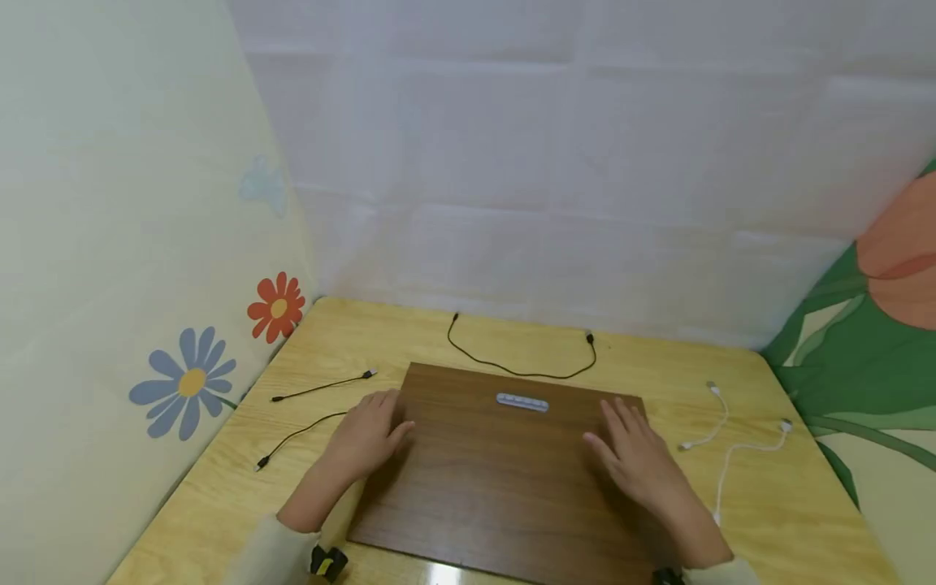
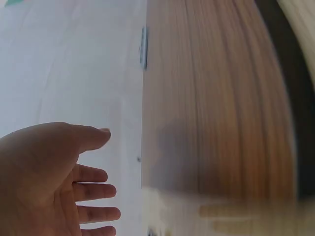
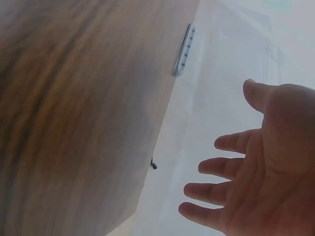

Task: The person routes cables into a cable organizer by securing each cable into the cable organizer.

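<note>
The desk point(image 1: 819, 512) carries a dark brown wooden board point(image 1: 504, 487), lying flat at its near middle, between the person's two forearms. Both arms come in from the near side in pale sleeves and converge slightly, one along each side of the board. The left hand point(image 1: 368, 431) is at the board's left edge, fingers reaching forward, thumb stretched out toward the board's middle; the right hand point(image 1: 634, 455) is over the right side, fingers slanting forward and leftward, thumb apart from them. The hands are both relaxed and free of any object, fingers extended and palms turned inward; whether either one touches the board is hard to tell from these angles. A long black cable point(image 1: 519, 374) curves beyond the far edge, two white cables point(image 1: 725, 418) lie to the right, and two shorter black cables point(image 1: 322, 387) to the left. Smallest is a pale bluish strip point(image 1: 522, 402) near the middle of the board's far edge, well apart from both hands.
</note>
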The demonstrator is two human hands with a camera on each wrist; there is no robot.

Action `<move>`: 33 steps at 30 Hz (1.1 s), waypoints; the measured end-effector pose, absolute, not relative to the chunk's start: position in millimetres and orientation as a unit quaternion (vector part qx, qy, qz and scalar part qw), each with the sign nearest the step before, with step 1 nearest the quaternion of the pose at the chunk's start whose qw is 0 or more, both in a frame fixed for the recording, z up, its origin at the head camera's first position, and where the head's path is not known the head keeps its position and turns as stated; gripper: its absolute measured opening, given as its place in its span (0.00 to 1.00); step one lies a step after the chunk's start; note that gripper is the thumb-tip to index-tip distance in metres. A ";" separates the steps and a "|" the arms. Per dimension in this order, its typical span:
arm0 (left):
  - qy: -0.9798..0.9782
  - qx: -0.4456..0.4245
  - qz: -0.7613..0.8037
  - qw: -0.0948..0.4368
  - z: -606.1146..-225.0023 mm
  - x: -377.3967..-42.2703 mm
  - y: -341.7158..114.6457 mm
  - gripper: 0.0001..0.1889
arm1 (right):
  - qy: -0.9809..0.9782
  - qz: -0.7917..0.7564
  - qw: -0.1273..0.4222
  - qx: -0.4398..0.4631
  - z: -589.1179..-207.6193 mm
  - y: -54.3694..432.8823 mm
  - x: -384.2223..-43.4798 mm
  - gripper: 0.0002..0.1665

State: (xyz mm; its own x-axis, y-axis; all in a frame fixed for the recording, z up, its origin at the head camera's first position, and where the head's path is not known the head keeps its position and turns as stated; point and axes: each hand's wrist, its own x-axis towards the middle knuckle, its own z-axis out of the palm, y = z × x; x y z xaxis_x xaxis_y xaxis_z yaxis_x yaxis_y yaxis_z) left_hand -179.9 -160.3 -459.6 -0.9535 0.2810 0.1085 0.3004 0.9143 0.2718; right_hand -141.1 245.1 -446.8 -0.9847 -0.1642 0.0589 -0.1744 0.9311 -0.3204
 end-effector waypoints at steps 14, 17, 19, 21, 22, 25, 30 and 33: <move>-0.989 -0.103 -0.092 0.048 -460.8 -176.8 -218.6 0.31 | -0.974 0.177 0.031 0.135 -440.2 223.4 -156.5 0.37; -0.991 -0.099 -0.085 0.038 -461.8 -176.5 -226.0 0.31 | -0.974 0.179 0.022 0.137 -439.5 219.5 -159.4 0.37; -0.992 -0.096 -0.081 0.032 -461.9 -176.2 -230.2 0.30 | -0.973 0.182 0.017 0.139 -438.9 216.9 -160.9 0.37; -0.993 -0.090 -0.077 0.025 -461.6 -176.2 -234.0 0.29 | -0.973 0.183 0.014 0.141 -437.9 214.2 -162.3 0.37; -0.993 -0.086 -0.075 0.020 -461.6 -176.1 -235.8 0.29 | -0.973 0.182 0.014 0.143 -437.5 212.8 -162.9 0.38; -0.995 -0.072 -0.064 0.005 -462.2 -175.7 -241.3 0.27 | -0.971 0.185 0.013 0.148 -436.3 208.3 -165.2 0.38; -0.997 -0.051 -0.061 -0.013 -463.3 -174.6 -252.4 0.25 | -0.969 0.190 0.003 0.157 -434.1 199.9 -169.9 0.38; -0.996 -0.042 -0.071 -0.023 -462.9 -173.9 -258.7 0.23 | -0.968 0.189 -0.005 0.163 -432.5 195.3 -172.8 0.38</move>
State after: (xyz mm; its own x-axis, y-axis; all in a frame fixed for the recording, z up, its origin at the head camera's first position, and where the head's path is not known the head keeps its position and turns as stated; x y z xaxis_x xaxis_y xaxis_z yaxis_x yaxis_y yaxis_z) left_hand -173.9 -258.7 -462.9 -0.9953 0.0874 -0.0407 0.0807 0.9863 0.1437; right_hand -172.8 195.3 -432.5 -0.9465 -0.3183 0.0527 -0.3148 0.8751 -0.3677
